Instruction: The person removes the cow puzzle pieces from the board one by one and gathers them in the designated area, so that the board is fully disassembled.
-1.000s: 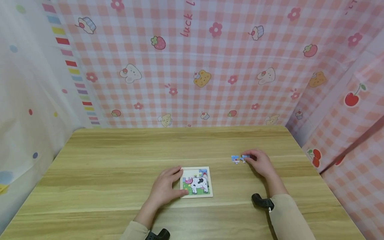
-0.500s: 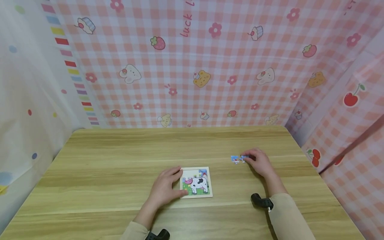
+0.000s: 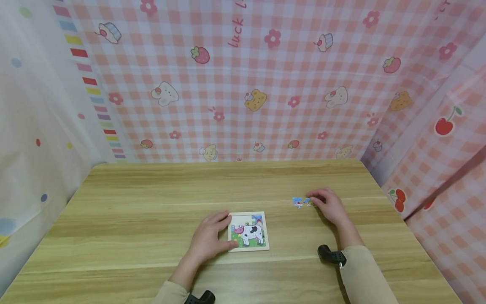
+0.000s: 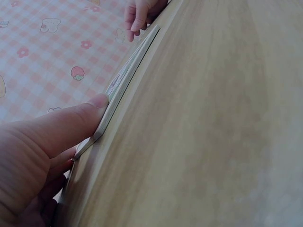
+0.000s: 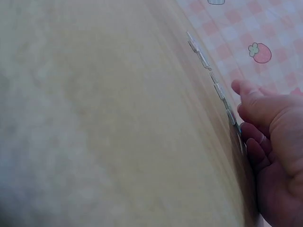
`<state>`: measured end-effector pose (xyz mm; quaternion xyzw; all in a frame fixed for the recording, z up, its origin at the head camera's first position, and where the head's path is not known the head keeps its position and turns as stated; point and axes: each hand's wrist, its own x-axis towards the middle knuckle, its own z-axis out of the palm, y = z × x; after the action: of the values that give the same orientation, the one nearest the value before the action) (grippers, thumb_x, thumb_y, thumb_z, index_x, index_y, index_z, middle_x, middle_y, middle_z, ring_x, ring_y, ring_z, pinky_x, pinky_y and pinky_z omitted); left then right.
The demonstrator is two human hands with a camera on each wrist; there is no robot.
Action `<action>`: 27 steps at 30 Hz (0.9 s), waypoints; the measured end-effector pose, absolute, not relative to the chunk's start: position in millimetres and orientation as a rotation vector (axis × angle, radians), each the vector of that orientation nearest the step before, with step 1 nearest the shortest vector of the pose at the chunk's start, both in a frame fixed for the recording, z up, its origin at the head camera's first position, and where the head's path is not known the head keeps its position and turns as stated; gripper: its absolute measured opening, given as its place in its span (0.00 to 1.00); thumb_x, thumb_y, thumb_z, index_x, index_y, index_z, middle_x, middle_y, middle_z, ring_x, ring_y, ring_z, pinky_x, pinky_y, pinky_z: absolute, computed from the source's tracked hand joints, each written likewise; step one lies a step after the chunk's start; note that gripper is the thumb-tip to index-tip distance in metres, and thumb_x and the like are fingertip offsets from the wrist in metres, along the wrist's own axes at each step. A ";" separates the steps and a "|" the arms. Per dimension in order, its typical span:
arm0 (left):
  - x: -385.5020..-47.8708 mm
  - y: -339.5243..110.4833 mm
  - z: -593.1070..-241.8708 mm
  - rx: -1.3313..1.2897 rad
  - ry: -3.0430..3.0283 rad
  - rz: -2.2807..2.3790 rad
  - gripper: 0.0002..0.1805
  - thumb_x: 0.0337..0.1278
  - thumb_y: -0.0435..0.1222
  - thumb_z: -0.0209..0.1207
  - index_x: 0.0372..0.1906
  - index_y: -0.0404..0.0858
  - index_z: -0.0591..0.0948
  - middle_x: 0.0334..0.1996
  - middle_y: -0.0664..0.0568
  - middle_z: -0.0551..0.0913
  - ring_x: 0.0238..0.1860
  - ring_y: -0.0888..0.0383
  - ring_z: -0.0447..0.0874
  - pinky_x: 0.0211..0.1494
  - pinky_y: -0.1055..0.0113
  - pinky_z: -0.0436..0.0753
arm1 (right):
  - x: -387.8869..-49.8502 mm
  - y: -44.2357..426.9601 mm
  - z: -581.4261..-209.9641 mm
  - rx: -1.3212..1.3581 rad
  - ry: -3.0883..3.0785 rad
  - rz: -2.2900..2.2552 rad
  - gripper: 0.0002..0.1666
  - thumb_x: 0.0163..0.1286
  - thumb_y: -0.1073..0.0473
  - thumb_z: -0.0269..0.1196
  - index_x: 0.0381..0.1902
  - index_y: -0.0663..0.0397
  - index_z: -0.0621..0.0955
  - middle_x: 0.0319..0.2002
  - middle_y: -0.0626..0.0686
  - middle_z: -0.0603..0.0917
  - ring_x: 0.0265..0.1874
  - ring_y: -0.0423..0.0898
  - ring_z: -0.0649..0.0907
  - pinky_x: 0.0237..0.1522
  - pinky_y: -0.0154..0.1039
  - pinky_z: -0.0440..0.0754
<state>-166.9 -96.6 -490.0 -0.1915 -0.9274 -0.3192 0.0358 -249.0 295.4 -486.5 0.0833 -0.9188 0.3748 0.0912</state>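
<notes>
A square wooden-framed jigsaw puzzle (image 3: pixel 248 234) with a cow picture lies flat on the table; its upper left part shows a bare pale patch. My left hand (image 3: pixel 209 236) holds the frame by its left side. In the left wrist view, the thumb (image 4: pixel 80 118) presses on the frame's rim. Farther back on the right lie a blue puzzle piece (image 3: pixel 298 202) and another puzzle piece (image 3: pixel 308 202). Right beside the second piece is my right hand (image 3: pixel 329 205), its thumb and forefinger raised above the table in the right wrist view. The fingers partly hide that piece.
The wooden table (image 3: pixel 152 190) runs back to a pink checked cloth (image 3: pixel 228 118) hung behind it. More cloth hangs at both sides. Black wrist devices (image 3: pixel 331 255) sit by both sleeves.
My right fingers have drawn slightly to the right and off the second puzzle piece, so more of it shows. My left hand and the framed puzzle have stayed in place.
</notes>
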 end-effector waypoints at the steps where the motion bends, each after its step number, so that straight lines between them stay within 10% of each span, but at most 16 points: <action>1: -166.8 -96.5 -490.0 -0.589 -2.849 -0.978 0.44 0.40 0.50 0.76 0.65 0.34 0.76 0.69 0.45 0.73 0.70 0.39 0.67 0.73 0.44 0.64 | -248.0 295.6 -485.9 0.232 -2.729 1.129 0.10 0.71 0.66 0.61 0.46 0.63 0.85 0.45 0.62 0.81 0.43 0.51 0.78 0.44 0.39 0.76; 27: -159.0 -85.3 -483.7 -0.669 -2.729 -1.042 0.35 0.44 0.44 0.74 0.59 0.32 0.81 0.65 0.40 0.75 0.67 0.38 0.71 0.71 0.39 0.64 | -223.7 256.1 -473.8 0.401 -2.589 1.338 0.14 0.69 0.64 0.64 0.50 0.63 0.83 0.40 0.57 0.84 0.39 0.39 0.79 0.42 0.30 0.79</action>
<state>-159.0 -85.3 -483.7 -0.2228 -0.9082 -0.3468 0.0721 -223.7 256.1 -473.8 0.1355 -0.8756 0.4527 0.0998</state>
